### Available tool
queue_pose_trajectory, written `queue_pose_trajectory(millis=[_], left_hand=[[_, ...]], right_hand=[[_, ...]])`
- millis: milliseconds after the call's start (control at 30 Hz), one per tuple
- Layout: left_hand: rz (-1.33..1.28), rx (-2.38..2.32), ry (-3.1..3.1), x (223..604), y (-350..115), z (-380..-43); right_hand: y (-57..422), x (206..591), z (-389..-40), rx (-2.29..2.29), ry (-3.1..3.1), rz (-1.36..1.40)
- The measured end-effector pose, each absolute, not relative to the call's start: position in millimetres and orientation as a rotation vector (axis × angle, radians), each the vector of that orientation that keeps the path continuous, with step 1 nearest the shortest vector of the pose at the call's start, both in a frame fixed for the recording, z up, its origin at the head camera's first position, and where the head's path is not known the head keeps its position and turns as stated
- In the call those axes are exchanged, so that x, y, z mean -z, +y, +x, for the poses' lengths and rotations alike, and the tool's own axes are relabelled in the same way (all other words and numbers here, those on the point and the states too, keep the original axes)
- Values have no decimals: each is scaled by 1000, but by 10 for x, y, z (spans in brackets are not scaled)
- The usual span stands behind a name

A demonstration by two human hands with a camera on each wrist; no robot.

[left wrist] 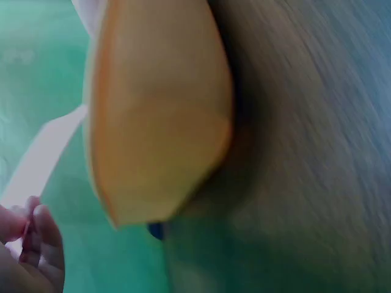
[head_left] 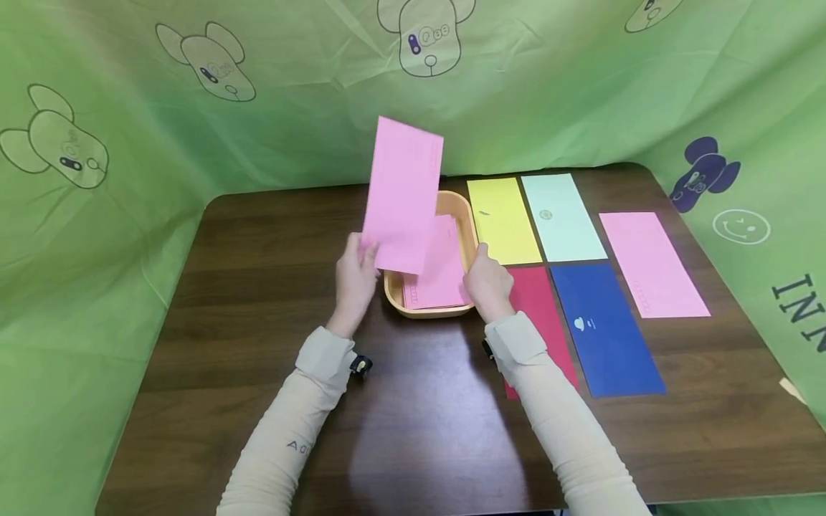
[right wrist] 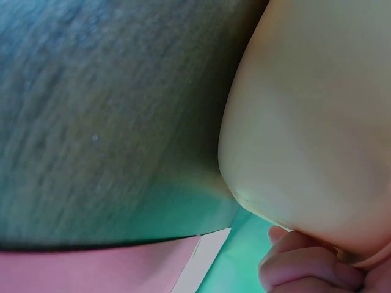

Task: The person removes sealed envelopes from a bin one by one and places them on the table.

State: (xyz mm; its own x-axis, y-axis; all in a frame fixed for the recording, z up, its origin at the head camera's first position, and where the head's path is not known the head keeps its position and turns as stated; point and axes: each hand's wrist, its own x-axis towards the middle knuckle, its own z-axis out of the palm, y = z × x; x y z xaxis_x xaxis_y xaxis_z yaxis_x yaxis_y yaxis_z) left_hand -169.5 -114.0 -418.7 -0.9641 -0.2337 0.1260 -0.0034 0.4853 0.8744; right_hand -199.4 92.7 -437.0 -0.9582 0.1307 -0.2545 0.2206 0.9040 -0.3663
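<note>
My left hand (head_left: 357, 283) pinches a pink envelope (head_left: 403, 193) by its lower left edge, holding it raised and tilted above a light wooden tray (head_left: 429, 312). More pink envelopes (head_left: 442, 269) lie stacked in the tray. At the tray's right side my right hand (head_left: 488, 283) grips the rim. The left wrist view has the left hand (left wrist: 40, 250) low in the corner, fingertips together on the envelope, beside the tray's outer wall (left wrist: 159, 134). Curled fingers of the right hand (right wrist: 311, 265) show at the rim in the right wrist view.
To the right of the tray lie a yellow envelope (head_left: 506, 222), a pale green one (head_left: 564, 218), a red one (head_left: 542, 315) partly under the right arm, a blue one (head_left: 606, 330) and a separate pink one (head_left: 654, 265). Green cloth (head_left: 310, 107) hangs around the brown table (head_left: 258, 301).
</note>
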Motion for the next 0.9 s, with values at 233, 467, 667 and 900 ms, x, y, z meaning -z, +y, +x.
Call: queue_pose_trajectory(millis=[233, 467, 667, 900], left_hand=[[528, 1718, -2318, 4332, -1440, -1788], [728, 1805, -2471, 4488, -1690, -1819], [782, 1652, -2726, 4589, -1815, -1853], [830, 1512, -2876, 4567, -1782, -1893]], right_hand=[[936, 4375, -2002, 569, 2835, 257], [936, 4400, -2005, 550, 2834, 251], [930, 4404, -2005, 556, 2832, 249], [919, 4374, -1992, 571, 2844, 244]])
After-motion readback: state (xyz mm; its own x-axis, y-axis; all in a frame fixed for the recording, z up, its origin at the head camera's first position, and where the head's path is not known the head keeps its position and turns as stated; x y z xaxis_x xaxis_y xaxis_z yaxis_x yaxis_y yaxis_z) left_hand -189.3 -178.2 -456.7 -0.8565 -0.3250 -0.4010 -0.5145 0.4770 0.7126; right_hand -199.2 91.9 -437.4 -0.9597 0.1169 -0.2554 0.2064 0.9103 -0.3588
